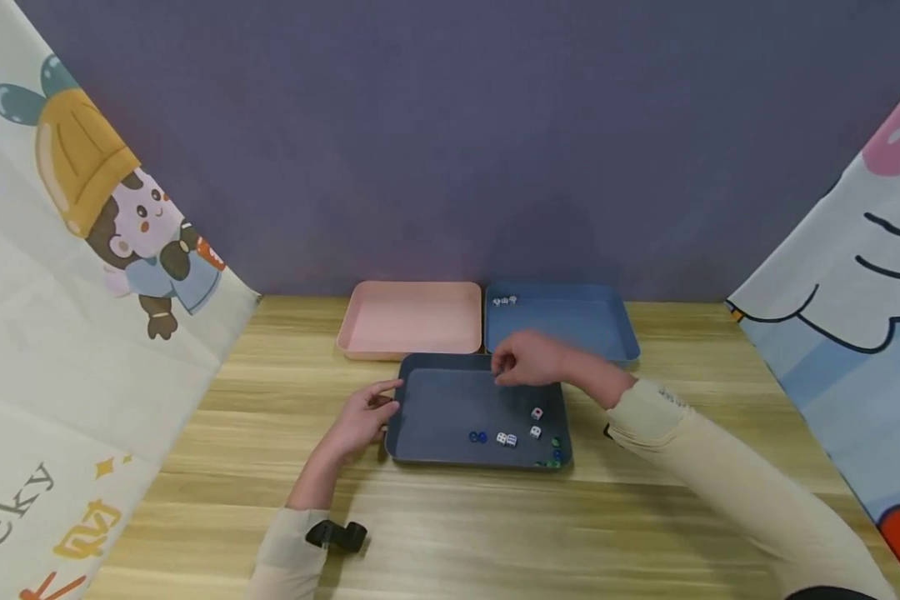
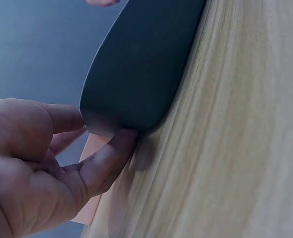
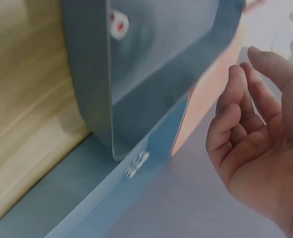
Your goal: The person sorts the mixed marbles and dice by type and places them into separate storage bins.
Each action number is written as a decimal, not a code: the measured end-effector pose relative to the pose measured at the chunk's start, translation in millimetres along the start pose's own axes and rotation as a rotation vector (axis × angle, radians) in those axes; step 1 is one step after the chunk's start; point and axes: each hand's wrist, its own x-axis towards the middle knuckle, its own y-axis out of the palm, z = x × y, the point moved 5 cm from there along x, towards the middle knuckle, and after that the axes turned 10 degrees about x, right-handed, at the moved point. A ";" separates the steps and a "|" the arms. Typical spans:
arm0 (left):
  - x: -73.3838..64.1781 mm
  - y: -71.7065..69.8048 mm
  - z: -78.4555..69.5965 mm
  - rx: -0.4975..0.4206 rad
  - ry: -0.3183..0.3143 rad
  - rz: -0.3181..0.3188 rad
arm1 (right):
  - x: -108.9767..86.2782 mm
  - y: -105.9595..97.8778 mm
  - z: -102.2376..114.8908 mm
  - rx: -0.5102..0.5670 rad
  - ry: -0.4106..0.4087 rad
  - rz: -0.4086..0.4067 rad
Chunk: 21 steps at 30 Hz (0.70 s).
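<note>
- Step in hand, as I judge it: sorting dice [image 1: 506,439] out of the dark tray [image 1: 442,408]; the right hand [image 1: 528,358] hovers over its far edge, fingers loosely curved, empty in the wrist view.
- Left hand [image 1: 363,417] rests relaxed against the tray's left rim, steadying it.
- Next move likely calls for reaching back to the dice, which lie at the tray's near right, well nearer than the right hand.
- Two dice already lie in the blue tray [image 1: 570,321] behind.

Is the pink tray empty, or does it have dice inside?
Empty. In the head view the pink tray shows only its bare bottom, while the dice lie in the two blue trays.
</note>
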 end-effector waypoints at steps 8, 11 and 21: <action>-4.3 0.9 -1.3 -0.019 -0.029 0.014 | -11.7 38.4 20.6 -0.103 -0.008 0.141; -4.6 0.4 -2.0 -0.005 -0.026 0.006 | -13.0 49.1 22.4 -0.216 0.037 0.152; -4.7 -1.0 -1.9 -0.026 -0.028 -0.014 | -14.6 67.5 18.8 -0.346 0.086 0.108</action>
